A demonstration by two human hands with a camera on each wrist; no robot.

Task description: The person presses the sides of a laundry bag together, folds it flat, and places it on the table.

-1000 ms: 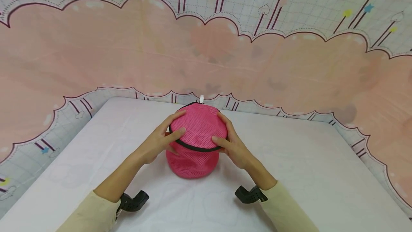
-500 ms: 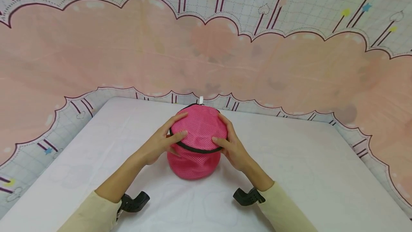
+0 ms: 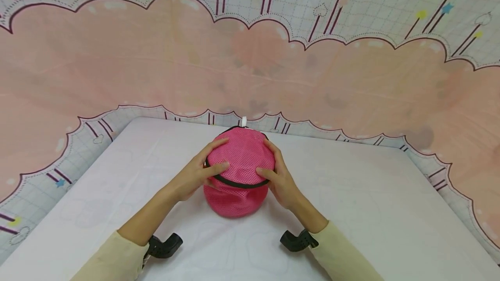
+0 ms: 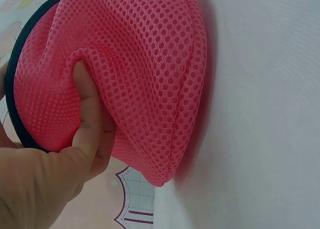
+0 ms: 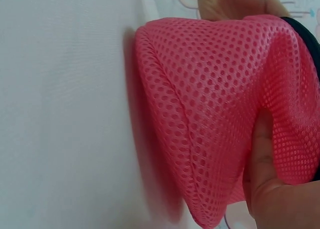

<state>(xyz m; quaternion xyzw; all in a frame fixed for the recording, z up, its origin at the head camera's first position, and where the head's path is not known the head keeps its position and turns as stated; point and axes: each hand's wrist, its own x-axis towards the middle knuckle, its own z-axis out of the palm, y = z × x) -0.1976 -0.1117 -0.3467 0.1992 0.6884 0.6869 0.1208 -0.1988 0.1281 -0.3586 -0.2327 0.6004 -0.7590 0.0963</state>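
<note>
A pink mesh bag [image 3: 235, 198] with a black rim stands upright in the middle of the white table [image 3: 371, 211]. My left hand [image 3: 194, 171] grips its left side, thumb lying on the mesh lid and fingers curled round the back. On the opposite side my right hand [image 3: 280, 178] holds it the same way. In the left wrist view a finger [image 4: 88, 121] digs into the soft mesh of the bag [image 4: 150, 74]. The right wrist view shows the bag [image 5: 210, 109] dented by my right hand's finger [image 5: 263, 159]. A small white tab [image 3: 244, 120] sticks up at the bag's far rim.
A pink cloud-patterned cloth backdrop [image 3: 250, 68] rises behind the table and wraps round its left and right edges. Black wrist-camera mounts [image 3: 165, 245] [image 3: 295, 240] hang under both cream sleeves. Bare white tabletop lies on every side of the bag.
Both hands have drawn slightly closer together on the bag, squeezing its top a little narrower. The bag stays in the same spot.
</note>
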